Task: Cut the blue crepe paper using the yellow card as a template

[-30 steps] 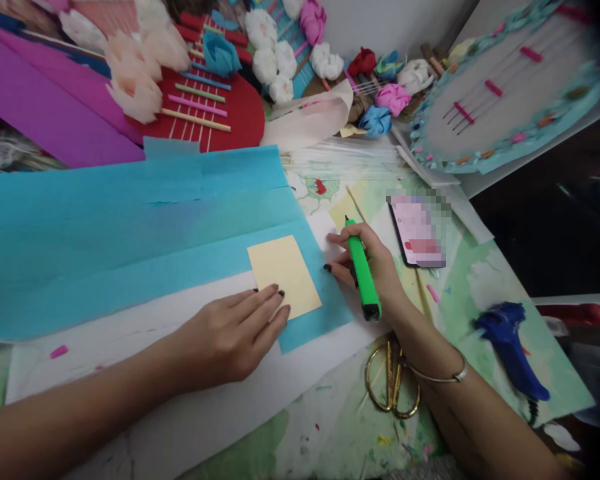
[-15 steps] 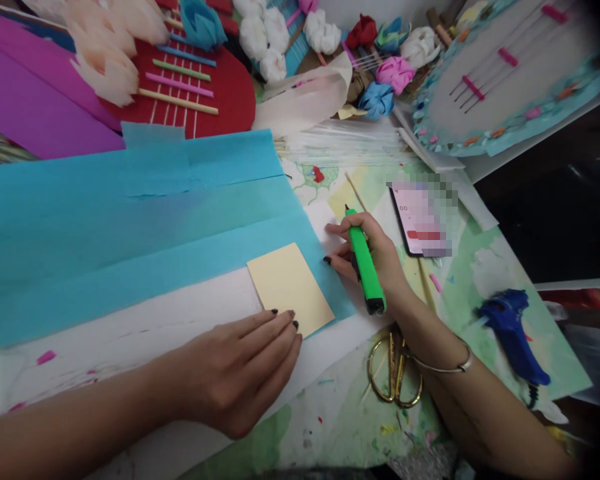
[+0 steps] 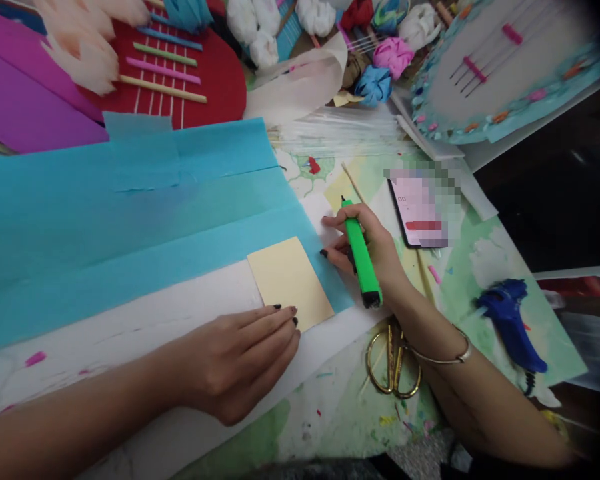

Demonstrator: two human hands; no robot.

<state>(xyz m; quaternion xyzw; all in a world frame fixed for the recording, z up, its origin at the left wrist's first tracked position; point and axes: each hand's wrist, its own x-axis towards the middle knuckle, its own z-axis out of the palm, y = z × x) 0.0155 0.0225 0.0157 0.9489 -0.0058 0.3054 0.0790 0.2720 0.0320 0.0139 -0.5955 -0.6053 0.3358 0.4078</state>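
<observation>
My left hand (image 3: 253,360) lies flat with its fingers stretched out, the fingertips resting on the lower edge of a pale yellow paper square (image 3: 296,277). That square overlaps the right end of a blue paper sheet (image 3: 145,220) and a white sheet (image 3: 190,300) below it. My right hand (image 3: 367,250) is closed around what looks like a green utility knife (image 3: 363,260), with its dark pointed tip directed away from me and its black end toward me. The knife is raised to the right of the yellow square, apart from it. Gold-handled scissors (image 3: 391,363) lie below my right wrist, partly covered by the forearm.
A phone (image 3: 413,213) and a thin wooden stick (image 3: 354,181) lie beyond my right hand. A blue glue gun (image 3: 515,320) rests near the table's right edge. Paper flowers (image 3: 393,57), a red board with coloured sticks (image 3: 220,87) and purple paper (image 3: 35,100) fill the back.
The view has shifted slightly, so most things sit a little higher and further left. Both hands keep nearly the same pose over the papers.
</observation>
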